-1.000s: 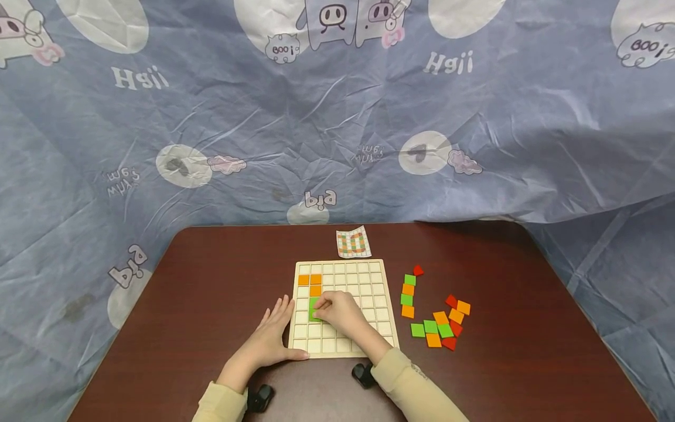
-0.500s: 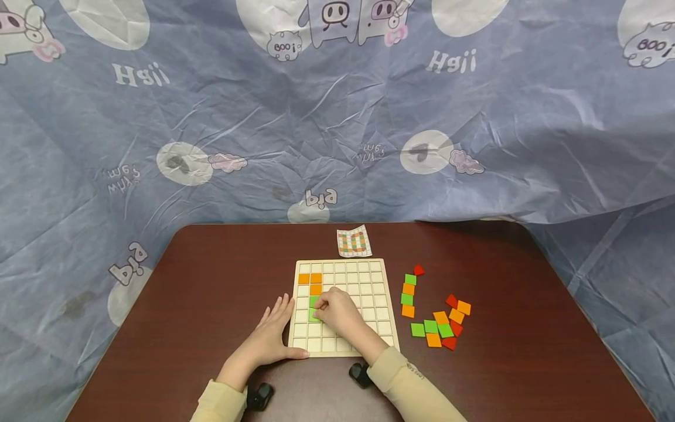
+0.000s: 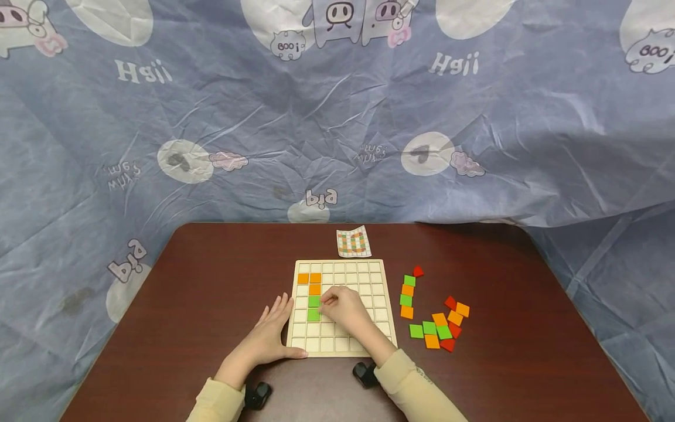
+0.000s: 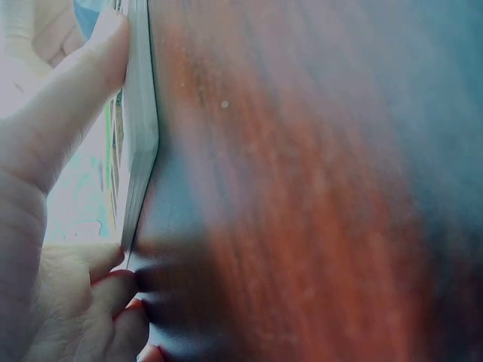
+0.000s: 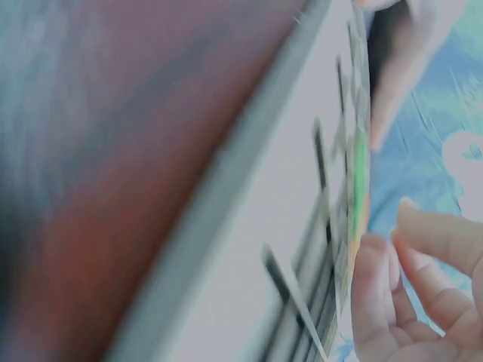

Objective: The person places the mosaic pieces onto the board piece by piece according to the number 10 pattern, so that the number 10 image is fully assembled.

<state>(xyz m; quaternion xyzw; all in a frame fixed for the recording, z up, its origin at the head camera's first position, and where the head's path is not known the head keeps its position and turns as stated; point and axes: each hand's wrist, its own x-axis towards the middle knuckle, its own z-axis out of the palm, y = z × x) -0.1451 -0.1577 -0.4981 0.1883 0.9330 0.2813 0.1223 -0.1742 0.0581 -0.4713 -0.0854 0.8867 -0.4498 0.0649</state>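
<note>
A pale wooden grid board (image 3: 378,277) lies on the table. Its left part carries an upper green tile (image 3: 314,301), a lower green tile (image 3: 313,315) and several orange tiles (image 3: 314,289). My left hand (image 3: 268,339) rests along the board's left edge, fingers extended, the thumb at the near left corner. Just right of the green tiles, over the board, is my right hand (image 3: 345,310), its fingers loosely bent. In the right wrist view the thumb and fingertips (image 5: 371,253) come close together, and no tile shows between them. The right hand covers some middle squares.
Behind the board lies a small pattern card (image 3: 354,242) with coloured squares. To the right are a column of green and orange tiles (image 3: 408,290), a red piece (image 3: 418,271) and a loose cluster of tiles (image 3: 440,332). A printed cloth (image 3: 316,117) hangs behind the table (image 3: 232,275).
My right hand has shifted slightly right, off the green tiles, so both now show fully. The left hand stays at the board's edge.
</note>
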